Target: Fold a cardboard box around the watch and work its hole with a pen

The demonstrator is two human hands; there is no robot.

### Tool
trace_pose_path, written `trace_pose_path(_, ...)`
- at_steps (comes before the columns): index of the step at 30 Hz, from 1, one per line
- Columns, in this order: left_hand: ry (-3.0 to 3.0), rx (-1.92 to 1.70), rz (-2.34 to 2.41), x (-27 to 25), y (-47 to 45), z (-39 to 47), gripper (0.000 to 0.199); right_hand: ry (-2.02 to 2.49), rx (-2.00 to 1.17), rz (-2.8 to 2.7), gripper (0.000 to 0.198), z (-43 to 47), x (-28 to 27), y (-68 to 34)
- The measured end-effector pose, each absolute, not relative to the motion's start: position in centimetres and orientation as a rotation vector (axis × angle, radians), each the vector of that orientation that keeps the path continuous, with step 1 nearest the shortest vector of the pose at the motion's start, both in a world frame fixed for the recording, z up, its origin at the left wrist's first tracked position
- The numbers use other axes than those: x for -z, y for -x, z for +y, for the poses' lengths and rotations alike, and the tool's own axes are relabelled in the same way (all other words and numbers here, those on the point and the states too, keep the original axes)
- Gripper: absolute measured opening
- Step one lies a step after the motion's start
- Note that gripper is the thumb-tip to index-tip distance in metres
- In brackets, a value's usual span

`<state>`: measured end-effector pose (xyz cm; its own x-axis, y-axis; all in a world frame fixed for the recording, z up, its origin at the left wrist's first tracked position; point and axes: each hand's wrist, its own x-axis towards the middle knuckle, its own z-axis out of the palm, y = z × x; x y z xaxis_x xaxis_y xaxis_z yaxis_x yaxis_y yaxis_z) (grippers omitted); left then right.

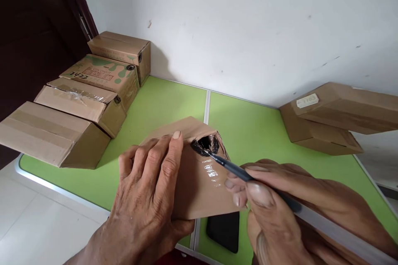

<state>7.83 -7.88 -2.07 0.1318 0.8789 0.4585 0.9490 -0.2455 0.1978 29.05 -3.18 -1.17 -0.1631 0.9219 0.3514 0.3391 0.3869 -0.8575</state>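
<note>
near centre: our right hand (273, 211) pinches a brush (236, 169), tip on the black patch (205, 145). our left hand (149, 190) lies flat, steadying the box (199, 182) on the green table (248, 128). we judge it light, stiff; hold by edges.

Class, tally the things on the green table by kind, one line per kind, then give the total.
Cardboard boxes: 7 (four at the left, two stacked at the right, one under the left hand)
Brushes: 1, in the right hand
Black flat objects: 1
Total: 9
</note>
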Motion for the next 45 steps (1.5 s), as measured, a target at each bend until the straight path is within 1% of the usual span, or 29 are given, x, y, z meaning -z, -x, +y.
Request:
trace_pose_path(1,2.254,0.752,-1.843,2.1,-7.9,-7.9,0.122,1.113,-0.754,-1.669,0.028,-3.2,1.1,-28.1)
trace_pose_path(4,2.259,0.769,-1.858,2.1,-8.0,-7.7,0.121,1.132,-0.618,-1.462,0.01,-3.1,1.0,-25.5)
trace_pose_path(6,2.271,0.774,-1.853,2.0,-8.1,-7.5,0.119,1.084,-0.518,-1.407,0.017,-2.8,1.3,-24.7)
trace_pose_path(11,2.302,0.766,-1.836,1.9,-8.2,-7.2,0.119,0.816,-0.367,-1.547,0.037,-1.7,2.5,-25.6)
trace_pose_path(17,2.316,0.736,-1.814,1.9,-8.6,-7.0,0.12,0.806,-0.352,-1.557,0.041,-1.5,2.6,-26.1)
trace_pose_path(22,2.325,0.726,-1.814,2.0,-8.8,-7.1,0.125,0.828,-0.327,-1.592,0.044,-1.5,2.5,-26.2)
trace_pose_path(34,2.337,0.739,-1.807,2.1,-9.0,-7.2,0.13,0.874,-0.399,-1.667,0.023,-1.6,1.5,-26.6)
trace_pose_path(38,2.336,0.731,-1.819,2.2,-9.1,-7.4,0.131,0.911,-0.409,-1.685,0.019,-1.8,1.3,-26.9)
trace_pose_path(45,2.326,0.75,-1.773,2.2,-9.2,-7.4,0.126,0.978,-0.389,-1.676,0.014,-2.3,0.9,-27.3)
